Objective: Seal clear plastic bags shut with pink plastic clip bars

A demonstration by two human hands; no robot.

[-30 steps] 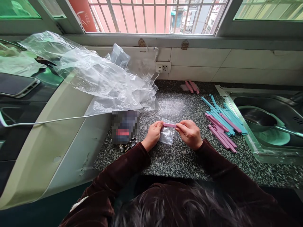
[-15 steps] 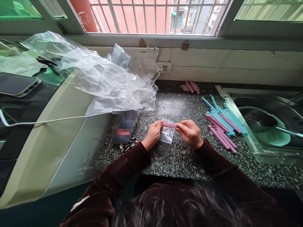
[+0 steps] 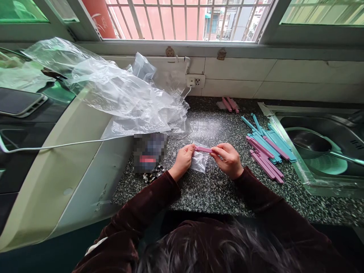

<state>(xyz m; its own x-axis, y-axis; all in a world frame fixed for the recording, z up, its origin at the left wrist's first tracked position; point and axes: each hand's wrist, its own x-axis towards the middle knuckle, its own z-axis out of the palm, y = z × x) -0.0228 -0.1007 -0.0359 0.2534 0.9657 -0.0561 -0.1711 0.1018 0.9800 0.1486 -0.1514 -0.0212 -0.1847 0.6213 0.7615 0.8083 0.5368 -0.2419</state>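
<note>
A pink plastic bag clip (image 3: 203,149) lies level between my two hands, above the dark speckled counter. My left hand (image 3: 182,162) is closed on its left end, with the thumb on top. The fingers of my right hand (image 3: 229,161) pinch its right end. Below the clip hangs a small clear plastic bag (image 3: 199,163), its upper edge at the clip near my left fingers. Whether the clip is fastened over the bag is too small to tell. To the right lie several pink clips (image 3: 265,167) and blue clips (image 3: 278,141) in a loose pile.
Large crumpled clear plastic (image 3: 131,94) spreads across the left back. A blurred dark object (image 3: 150,151) and small black-and-white bits (image 3: 153,173) lie left of my hands. More pink clips (image 3: 229,104) rest near the wall. A metal sink (image 3: 301,113) is at right; a white cable (image 3: 57,147) crosses left.
The whole view has shifted very slightly. Both hands keep their hold on the pink clip, which now tilts a little more down toward the right.
</note>
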